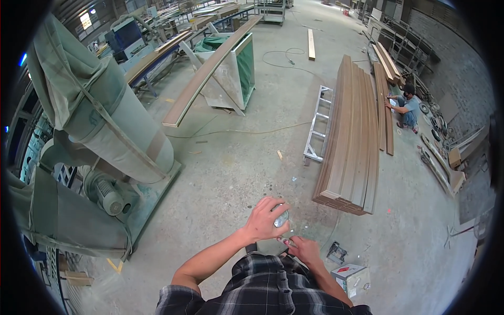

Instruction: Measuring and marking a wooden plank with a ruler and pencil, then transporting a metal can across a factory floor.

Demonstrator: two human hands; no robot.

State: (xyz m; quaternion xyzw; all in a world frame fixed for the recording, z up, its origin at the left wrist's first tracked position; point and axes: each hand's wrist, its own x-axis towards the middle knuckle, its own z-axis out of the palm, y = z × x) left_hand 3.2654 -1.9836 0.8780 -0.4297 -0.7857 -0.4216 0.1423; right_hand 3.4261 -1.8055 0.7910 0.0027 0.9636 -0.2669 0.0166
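Note:
My left hand [265, 218] is closed around a small shiny, silvery object [281, 219] held in front of my chest. Just below it, my right hand [303, 250] pinches a small item [286, 242] between its fingertips; what it is I cannot tell. The two hands are close together, almost touching, above the concrete floor [236, 168]. My checked shirt fills the lower edge.
A tall stack of long brown boards [353, 136] lies ahead right, with an aluminium ladder frame [318, 123] beside it. A green dust collector [94, 126] stands left. A small box [350, 278] and a dark tool [336, 252] lie by my feet. Another person [405, 107] crouches far right.

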